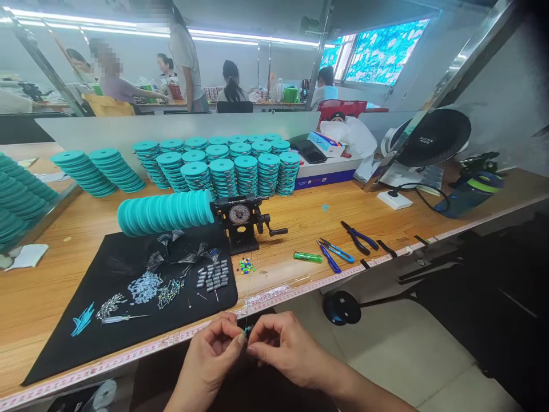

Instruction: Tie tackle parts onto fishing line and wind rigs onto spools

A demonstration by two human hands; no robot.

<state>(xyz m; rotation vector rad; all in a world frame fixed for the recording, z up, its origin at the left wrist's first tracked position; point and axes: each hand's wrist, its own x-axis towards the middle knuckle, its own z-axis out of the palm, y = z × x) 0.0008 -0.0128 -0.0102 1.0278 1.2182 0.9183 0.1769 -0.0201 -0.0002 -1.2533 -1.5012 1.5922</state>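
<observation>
My left hand (208, 360) and my right hand (287, 349) meet just below the table's front edge, their fingertips pinching a small blue piece (247, 330) on a thin clear line (247, 306). That line rises toward a black hand-crank winder with a dial (239, 214), which carries a row of teal spools (165, 213). Closest to my hands lies a black mat (72, 349) holding small heaps of beads, metal tubes and dark bristle tufts. A small pile of coloured beads (246, 265) sits just off the mat.
Several stacks of teal spools (223, 171) stand behind the winder. Blue-handled pliers (358, 237) and a green lighter (307, 257) lie to the right on the wooden table (274, 214), whose front edge carries a tape measure (274, 296). Co-workers sit beyond a partition (214, 129).
</observation>
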